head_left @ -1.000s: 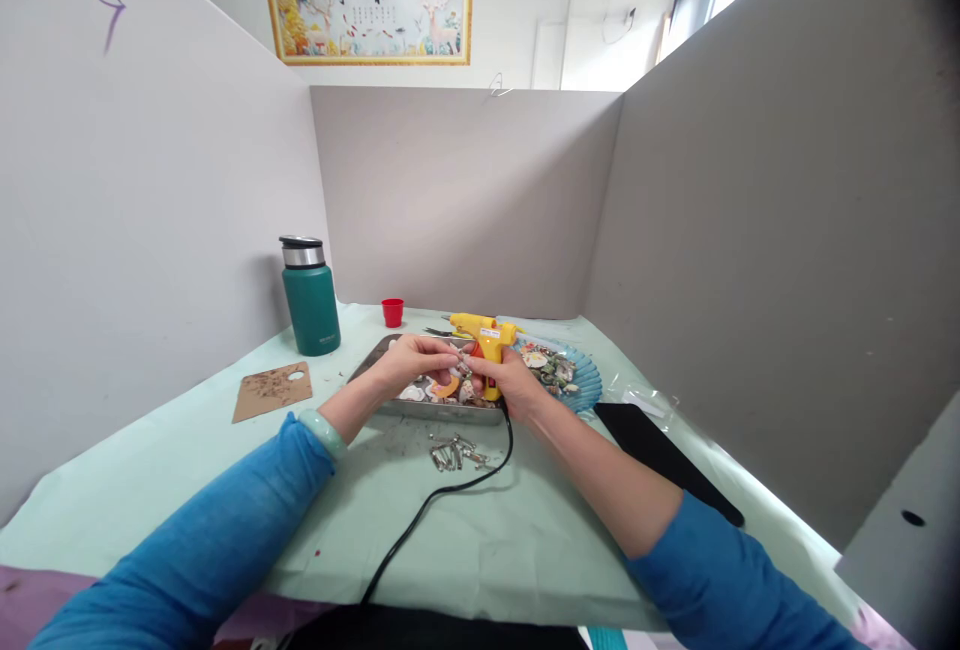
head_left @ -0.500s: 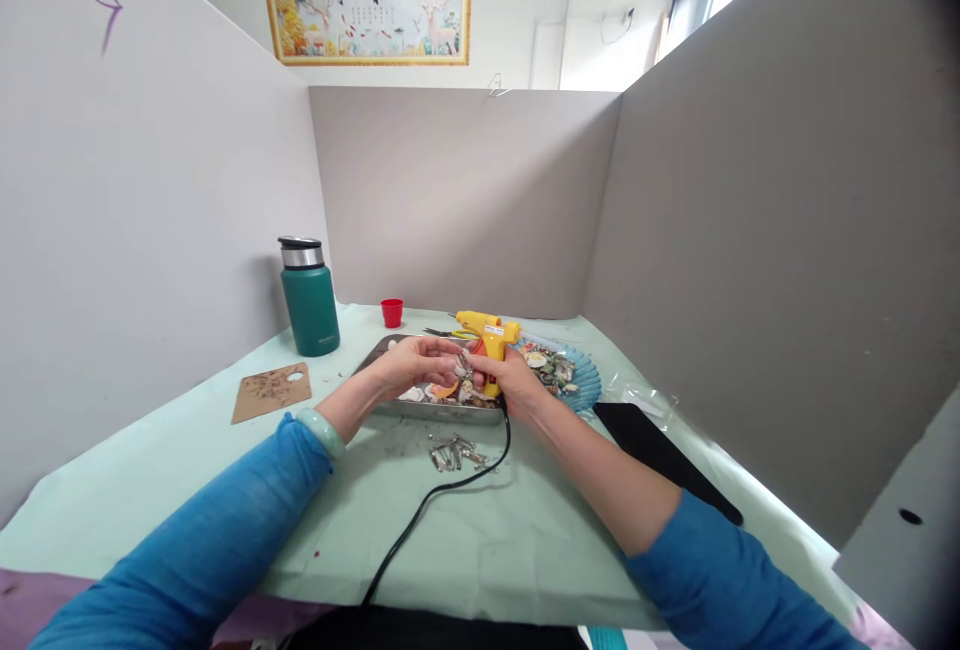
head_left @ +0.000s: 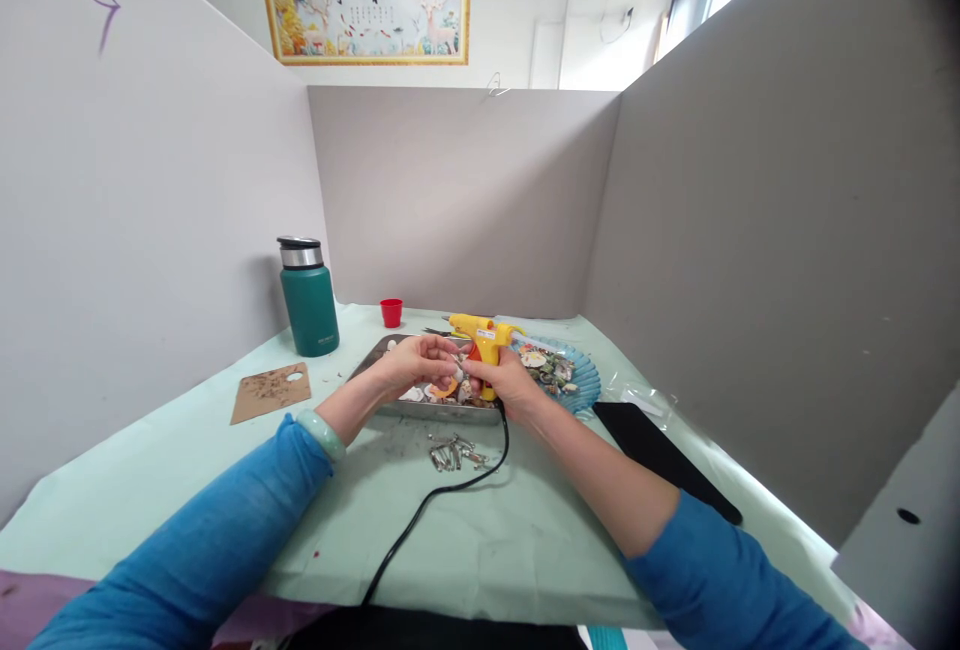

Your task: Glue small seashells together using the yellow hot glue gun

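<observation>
At left on the pale green covered surface (head_left: pixel 525 540), a brown speckled card with a hole (head_left: pixel 259 398), then a teal cylindrical bottle with a silver-and-black top (head_left: pixel 309 310) and a small red cup (head_left: pixel 391 314). Next, the left hand (head_left: pixel 418 367), fingertips drawn narrow beside the other; cannot tell whether pinching something tiny. Below, a rectangular metal tray (head_left: pixel 442 412) of mixed small pieces, with loose silver metal clips (head_left: pixel 453 453) in front. Above the tray's right end, a yellow plastic glue gun (head_left: pixel 487 338), gripped in the right hand (head_left: pixel 514 378); swung slightly leftward since half a second ago, so probably aimed past the fingertips, not at them. Last, a fluted blue plate (head_left: pixel 589 378).
</observation>
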Motion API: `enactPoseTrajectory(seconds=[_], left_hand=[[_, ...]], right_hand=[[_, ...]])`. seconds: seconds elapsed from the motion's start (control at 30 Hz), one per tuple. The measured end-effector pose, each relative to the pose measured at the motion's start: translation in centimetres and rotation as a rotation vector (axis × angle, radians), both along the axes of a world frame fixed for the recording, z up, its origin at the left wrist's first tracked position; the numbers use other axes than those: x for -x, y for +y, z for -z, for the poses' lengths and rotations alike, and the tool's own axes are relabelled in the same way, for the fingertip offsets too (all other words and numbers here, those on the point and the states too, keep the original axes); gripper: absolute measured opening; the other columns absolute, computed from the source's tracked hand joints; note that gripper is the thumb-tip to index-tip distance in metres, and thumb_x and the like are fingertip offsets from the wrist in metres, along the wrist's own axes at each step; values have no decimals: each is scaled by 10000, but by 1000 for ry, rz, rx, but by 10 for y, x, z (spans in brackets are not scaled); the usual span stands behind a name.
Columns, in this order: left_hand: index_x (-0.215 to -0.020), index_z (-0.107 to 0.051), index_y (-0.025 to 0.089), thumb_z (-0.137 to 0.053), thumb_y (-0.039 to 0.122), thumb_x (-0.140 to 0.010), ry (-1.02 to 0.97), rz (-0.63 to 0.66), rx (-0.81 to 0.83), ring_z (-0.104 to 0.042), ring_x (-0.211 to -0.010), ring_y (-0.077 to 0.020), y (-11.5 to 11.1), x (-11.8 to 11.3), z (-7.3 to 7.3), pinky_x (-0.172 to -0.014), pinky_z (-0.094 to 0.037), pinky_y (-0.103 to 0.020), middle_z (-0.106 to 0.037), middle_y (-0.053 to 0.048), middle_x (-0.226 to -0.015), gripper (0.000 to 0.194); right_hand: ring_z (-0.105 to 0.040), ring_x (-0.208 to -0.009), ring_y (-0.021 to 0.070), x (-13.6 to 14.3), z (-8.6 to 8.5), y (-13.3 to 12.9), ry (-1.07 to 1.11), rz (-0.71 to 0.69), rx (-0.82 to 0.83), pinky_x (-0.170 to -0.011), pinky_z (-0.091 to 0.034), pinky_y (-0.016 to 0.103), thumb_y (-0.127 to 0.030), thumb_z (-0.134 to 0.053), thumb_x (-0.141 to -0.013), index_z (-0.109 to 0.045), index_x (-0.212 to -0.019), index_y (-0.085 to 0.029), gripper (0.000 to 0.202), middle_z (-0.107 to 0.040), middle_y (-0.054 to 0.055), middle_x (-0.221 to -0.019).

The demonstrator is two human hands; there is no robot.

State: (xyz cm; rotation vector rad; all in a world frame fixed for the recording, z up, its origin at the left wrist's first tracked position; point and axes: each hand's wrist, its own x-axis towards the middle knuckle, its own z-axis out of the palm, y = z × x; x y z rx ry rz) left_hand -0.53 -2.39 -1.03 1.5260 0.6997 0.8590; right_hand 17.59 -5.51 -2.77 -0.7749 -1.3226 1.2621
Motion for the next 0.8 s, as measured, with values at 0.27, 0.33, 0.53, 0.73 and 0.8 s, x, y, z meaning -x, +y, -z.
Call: enactPoseTrajectory(seconds=[0.27,0.33,0.53,0.73,0.8], left_hand=[[-876,-581,129,-851,226,-562,-29,-93,16,-622,-551,-115,-3,-4,0,-579,-503,-272,-655,-21,-713,426],[-873,-580,130,-855,225,-550,-36,-103,16,-623,-553,-116,-4,-6,-1,-579,-505,-268,-653,-14,-695,435],[-838,-566,132,-855,236,-547,-44,-144,25,-616,-539,-107,-11,-10,-4,-574,-498,-251,-647,-3,-652,423],[-832,-559,134,-855,229,-549,-53,-159,-13,-612,-545,-106,-13,-12,-3,-567,-497,-247,-637,11,-649,421],[-824,-560,134,-856,231,-549,-52,-159,-18,-608,-543,-104,-13,-13,-3,-569,-500,-250,-630,14,-645,415]], right_hand=[[-457,-439,76,2,0,0,-12,15,12,-447,-404,220,-317,-749,-603,-561,-903,-178,381,-518,-65,-537],[-457,-440,78,2,0,0,-12,15,5,-446,-405,223,-325,-747,-606,-562,-904,-179,379,-517,-64,-540],[-464,-453,82,3,1,1,-11,33,-2,-444,-409,224,-308,-731,-610,-566,-901,-174,361,-509,-60,-544],[-474,-454,82,3,4,4,-10,30,-28,-445,-428,226,-304,-727,-613,-561,-900,-172,356,-515,-63,-556],[-476,-455,83,3,4,4,-6,30,-26,-446,-430,224,-299,-724,-617,-561,-898,-175,348,-515,-65,-552]])
